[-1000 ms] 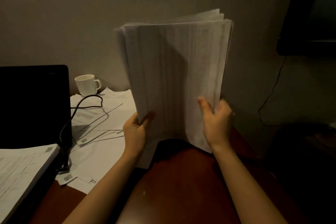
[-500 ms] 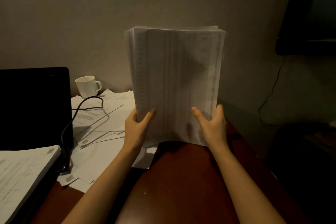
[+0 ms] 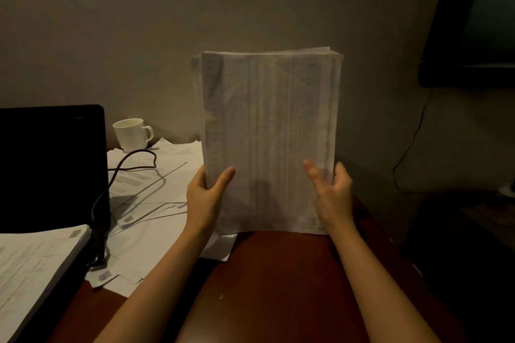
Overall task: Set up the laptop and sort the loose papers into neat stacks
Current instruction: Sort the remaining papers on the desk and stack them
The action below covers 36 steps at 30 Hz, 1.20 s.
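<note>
A person stands a thick sheaf of papers (image 3: 269,142) upright on a reddish-brown wooden table (image 3: 278,281), its lower edge resting on the glossy top, apparently to knock the sheets square before laying them down as a neat stack. Far left of the sheaf, an open laptop (image 3: 50,164) shows a flat black screen, with a squared pile of printed sheets (image 3: 36,267) lying in front of it. A thin black cable (image 3: 122,172) loops from the laptop across loose papers (image 3: 156,203) fanned out just left of the sheaf, still unsorted by the look of them. A glazed white mug (image 3: 132,133) sits behind those sheets, against the plain wall. The left hand (image 3: 204,198) grips the sheaf's left edge, thumb across the front sheet. The right hand (image 3: 333,195) cups the right edge, thumb laid on the front and fingers curled behind. The sheaf's top edges remain slightly ragged. Upper right of it hangs a dark screen (image 3: 473,22).
</note>
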Motion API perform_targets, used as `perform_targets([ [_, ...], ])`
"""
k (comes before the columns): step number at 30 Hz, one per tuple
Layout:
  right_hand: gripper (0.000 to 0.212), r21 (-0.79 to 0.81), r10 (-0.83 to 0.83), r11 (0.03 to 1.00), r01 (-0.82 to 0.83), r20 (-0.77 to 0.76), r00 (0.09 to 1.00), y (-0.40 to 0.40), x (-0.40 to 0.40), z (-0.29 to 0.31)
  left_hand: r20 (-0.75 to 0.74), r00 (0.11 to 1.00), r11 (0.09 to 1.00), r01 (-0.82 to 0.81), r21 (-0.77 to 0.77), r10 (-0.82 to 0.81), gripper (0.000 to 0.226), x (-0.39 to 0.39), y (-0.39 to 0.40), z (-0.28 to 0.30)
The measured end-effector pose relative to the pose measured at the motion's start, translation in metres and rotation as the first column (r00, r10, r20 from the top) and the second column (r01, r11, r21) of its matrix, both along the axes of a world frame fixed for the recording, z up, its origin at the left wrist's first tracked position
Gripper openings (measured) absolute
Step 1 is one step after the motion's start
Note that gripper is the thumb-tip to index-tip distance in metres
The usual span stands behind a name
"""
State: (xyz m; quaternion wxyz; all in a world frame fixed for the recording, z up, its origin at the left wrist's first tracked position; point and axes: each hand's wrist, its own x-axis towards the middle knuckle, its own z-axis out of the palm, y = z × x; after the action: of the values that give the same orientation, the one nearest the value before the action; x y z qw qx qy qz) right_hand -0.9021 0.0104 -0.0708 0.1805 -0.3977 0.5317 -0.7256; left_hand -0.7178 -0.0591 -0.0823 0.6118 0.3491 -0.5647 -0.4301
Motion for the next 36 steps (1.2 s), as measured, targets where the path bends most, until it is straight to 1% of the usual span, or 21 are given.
perform_targets([
  [2,0.030,-0.002,0.072,0.997,-0.072,-0.011,0.997,0.000,-0.003,-0.001,0.039,0.997,0.997,0.066,0.048,-0.067,0.024,0.003,-0.003,-0.003],
  [5,0.024,0.004,0.119,0.993,-0.119,-0.054,0.991,-0.001,-0.006,-0.005,0.107,0.983,0.988,0.143,0.064,-0.149,0.018,0.002,-0.003,-0.011],
  [8,0.024,0.050,0.095,0.995,-0.090,-0.096,0.991,-0.004,-0.009,-0.008,0.156,0.979,0.990,0.122,0.075,-0.133,0.013,0.001,-0.002,-0.013],
  [10,0.022,0.085,0.075,0.994,-0.072,-0.025,0.997,-0.007,-0.011,-0.010,0.194,0.975,0.991,0.088,0.104,-0.107,0.012,0.002,-0.003,-0.009],
  [12,0.020,0.138,0.086,0.985,-0.101,0.112,0.990,-0.009,-0.014,-0.013,0.256,0.965,0.987,0.020,0.160,-0.061,0.034,0.003,-0.005,-0.002],
  [13,0.021,0.185,0.096,0.975,-0.125,0.160,0.982,-0.011,-0.016,-0.015,0.307,0.952,0.982,-0.044,0.185,-0.015,0.043,0.006,-0.005,0.002],
  [14,0.023,0.259,0.093,0.957,-0.132,0.155,0.983,-0.012,-0.017,-0.018,0.372,0.927,0.978,-0.121,0.170,0.050,0.048,0.010,-0.007,0.002],
  [15,0.025,0.351,0.087,0.929,-0.115,0.095,0.992,-0.013,-0.018,-0.022,0.473,0.870,0.974,-0.204,0.093,0.137,0.051,0.018,-0.012,-0.001],
  [16,0.026,0.438,0.084,0.895,-0.084,0.020,0.996,-0.014,-0.018,-0.025,0.628,0.740,0.961,-0.273,-0.044,0.239,0.047,0.027,-0.017,-0.007],
  [17,0.025,0.499,0.075,0.865,-0.048,-0.034,0.997,-0.014,-0.017,-0.028,0.769,0.555,0.941,-0.285,-0.183,0.318,0.042,0.036,-0.023,-0.013],
  [18,0.025,0.528,0.059,0.849,-0.023,-0.052,0.997,-0.014,-0.016,-0.030,0.850,0.381,0.925,-0.256,-0.282,0.364,0.040,0.044,-0.026,-0.018],
  [19,0.025,0.532,0.038,0.846,-0.008,-0.045,0.998,-0.015,-0.016,-0.032,0.885,0.270,0.917,-0.235,-0.321,0.379,0.039,0.050,-0.030,-0.023],
  [20,0.025,0.526,0.016,0.850,0.007,-0.039,0.999,-0.015,-0.016,-0.033,0.902,0.216,0.917,-0.230,-0.325,0.373,0.040,0.053,-0.032,-0.024],
  [22,0.024,0.527,-0.017,0.849,0.037,-0.042,0.999,-0.016,-0.016,-0.032,0.914,0.180,0.917,-0.244,-0.316,0.363,0.038,0.056,-0.032,-0.022],
  [24,0.022,0.534,-0.043,0.844,0.052,-0.028,0.999,-0.018,-0.016,-0.033,0.912,0.139,0.910,-0.222,-0.351,0.385,0.036,0.057,-0.032,-0.020],
  [25,0.021,0.539,-0.054,0.840,0.053,-0.015,0.998,-0.018,-0.016,-0.034,0.907,0.133,0.906,-0.207,-0.368,0.399,0.035,0.058,-0.032,-0.020],
  [27,0.019,0.546,-0.064,0.836,0.052,0.003,0.998,-0.018,-0.017,-0.035,0.888,0.175,0.899,-0.200,-0.390,0.425,0.035,0.060,-0.033,-0.023],
  [29,0.019,0.543,-0.066,0.839,0.045,0.019,0.998,-0.018,-0.018,-0.035,0.872,0.229,0.895,-0.224,-0.386,0.433,0.049,0.063,-0.034,-0.026],
  [31,0.019,0.542,-0.059,0.840,0.032,0.033,0.998,-0.017,-0.018,-0.034,0.876,0.234,0.894,-0.271,-0.358,0.422,0.062,0.066,-0.037,-0.026],
  [34,0.016,0.541,-0.048,0.841,0.015,0.049,0.998,-0.017,-0.017,-0.034,0.894,0.239,0.898,-0.328,-0.293,0.379,0.066,0.071,-0.043,-0.029],
  [36,0.018,0.541,-0.046,0.841,0.010,0.053,0.998,-0.017,-0.017,-0.033,0.890,0.281,0.905,-0.340,-0.258,0.359,0.073,0.071,-0.045,-0.031],
])
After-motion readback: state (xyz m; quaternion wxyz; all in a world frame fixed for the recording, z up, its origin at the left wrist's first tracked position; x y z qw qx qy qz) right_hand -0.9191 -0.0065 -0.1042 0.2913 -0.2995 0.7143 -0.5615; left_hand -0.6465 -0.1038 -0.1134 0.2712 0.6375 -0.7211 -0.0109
